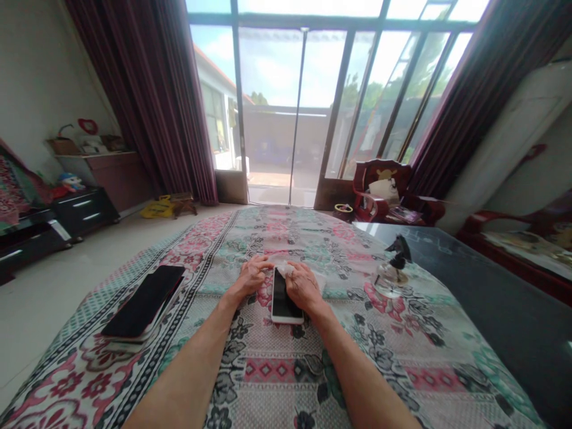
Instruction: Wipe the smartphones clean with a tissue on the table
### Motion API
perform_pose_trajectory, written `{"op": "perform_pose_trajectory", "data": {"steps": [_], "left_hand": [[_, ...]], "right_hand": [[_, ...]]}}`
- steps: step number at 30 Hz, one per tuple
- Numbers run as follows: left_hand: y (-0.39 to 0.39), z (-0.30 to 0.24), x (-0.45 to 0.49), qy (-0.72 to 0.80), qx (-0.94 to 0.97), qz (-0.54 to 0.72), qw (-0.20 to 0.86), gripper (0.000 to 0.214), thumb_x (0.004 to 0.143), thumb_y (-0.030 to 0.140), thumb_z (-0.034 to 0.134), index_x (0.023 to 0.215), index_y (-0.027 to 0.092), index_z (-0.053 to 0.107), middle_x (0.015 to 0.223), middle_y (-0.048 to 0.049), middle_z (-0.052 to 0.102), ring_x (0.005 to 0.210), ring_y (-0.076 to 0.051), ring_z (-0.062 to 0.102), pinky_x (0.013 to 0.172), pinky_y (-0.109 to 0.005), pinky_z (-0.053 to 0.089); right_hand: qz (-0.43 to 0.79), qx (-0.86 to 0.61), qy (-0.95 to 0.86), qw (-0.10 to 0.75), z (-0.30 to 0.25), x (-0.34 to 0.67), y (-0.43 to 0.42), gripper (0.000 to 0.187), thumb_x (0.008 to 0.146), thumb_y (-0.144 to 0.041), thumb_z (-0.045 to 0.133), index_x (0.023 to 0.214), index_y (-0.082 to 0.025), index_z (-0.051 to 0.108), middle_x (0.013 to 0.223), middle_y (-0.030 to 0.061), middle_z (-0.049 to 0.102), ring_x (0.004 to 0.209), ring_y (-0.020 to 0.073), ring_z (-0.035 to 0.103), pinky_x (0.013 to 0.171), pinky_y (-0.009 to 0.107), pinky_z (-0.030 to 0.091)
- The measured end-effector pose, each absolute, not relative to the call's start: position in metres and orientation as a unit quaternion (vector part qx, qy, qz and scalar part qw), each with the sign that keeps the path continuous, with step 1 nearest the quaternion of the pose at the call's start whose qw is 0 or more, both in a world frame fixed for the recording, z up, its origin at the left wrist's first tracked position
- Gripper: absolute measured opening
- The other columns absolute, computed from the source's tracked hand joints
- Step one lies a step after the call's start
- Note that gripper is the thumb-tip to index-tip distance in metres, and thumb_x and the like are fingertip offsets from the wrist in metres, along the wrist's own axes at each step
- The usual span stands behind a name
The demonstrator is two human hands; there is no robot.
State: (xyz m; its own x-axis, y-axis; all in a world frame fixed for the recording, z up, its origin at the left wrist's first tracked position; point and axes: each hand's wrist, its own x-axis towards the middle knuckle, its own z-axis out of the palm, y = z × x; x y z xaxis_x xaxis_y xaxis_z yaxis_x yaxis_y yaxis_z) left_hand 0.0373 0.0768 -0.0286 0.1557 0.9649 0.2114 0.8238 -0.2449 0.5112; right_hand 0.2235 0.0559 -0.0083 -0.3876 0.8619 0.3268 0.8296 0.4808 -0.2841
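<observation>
A white-framed smartphone [286,305] lies on the patterned tablecloth with its dark screen facing up. My right hand [304,288] is closed around a crumpled white tissue [283,268] and presses it on the phone's upper screen, covering part of it. My left hand [252,276] rests beside the upper left of the phone, fingers stretched toward its top edge, holding nothing visible. To the right stands a clear spray bottle [391,280] with a black trigger head. On the left, a black-covered stack [145,301], seemingly of books or notebooks, lies at an angle.
The floral tablecloth [277,369] covers the rounded table. A dark tabletop [473,298] adjoins it on the right. Beyond are a red wooden armchair [379,185], glass doors [272,131], purple curtains [152,89], a black drawer cabinet [84,211] and a yellow bag [158,207] on the floor.
</observation>
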Motion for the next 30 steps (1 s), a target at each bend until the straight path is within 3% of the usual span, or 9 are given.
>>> {"op": "perform_pose_trajectory", "data": {"steps": [7,12,30], "left_hand": [[0.076,-0.027,0.039,0.599,0.750,0.248,0.129,0.057,0.067,0.001,0.042,0.112,0.024,0.069,0.138,-0.0044,0.052,0.132,-0.023,0.040,0.113,-0.046,0.027],[0.076,-0.024,0.039,0.592,0.760,0.240,0.122,0.055,0.069,0.001,0.042,0.111,0.022,0.069,0.136,-0.0055,0.054,0.131,-0.022,0.042,0.112,-0.041,0.029],[0.070,-0.023,0.042,0.602,0.751,0.253,0.102,0.050,0.070,0.003,0.045,0.108,0.024,0.070,0.134,-0.0037,0.056,0.130,-0.023,0.042,0.111,-0.043,0.029]], "right_hand": [[0.048,-0.456,-0.855,0.242,-0.012,0.213,0.042,0.033,0.087,-0.013,0.042,0.110,-0.018,0.065,0.131,0.0069,0.057,0.121,0.0212,0.047,0.109,0.037,0.026],[0.064,-0.469,-0.838,0.271,-0.012,0.212,0.037,0.034,0.090,-0.017,0.038,0.112,-0.016,0.065,0.126,0.0078,0.060,0.117,0.0209,0.049,0.106,0.036,0.031],[0.080,-0.449,-0.860,0.229,-0.013,0.216,0.011,0.038,0.091,-0.020,0.039,0.122,-0.015,0.061,0.135,0.0063,0.054,0.130,0.0226,0.040,0.113,0.039,0.026]]}}
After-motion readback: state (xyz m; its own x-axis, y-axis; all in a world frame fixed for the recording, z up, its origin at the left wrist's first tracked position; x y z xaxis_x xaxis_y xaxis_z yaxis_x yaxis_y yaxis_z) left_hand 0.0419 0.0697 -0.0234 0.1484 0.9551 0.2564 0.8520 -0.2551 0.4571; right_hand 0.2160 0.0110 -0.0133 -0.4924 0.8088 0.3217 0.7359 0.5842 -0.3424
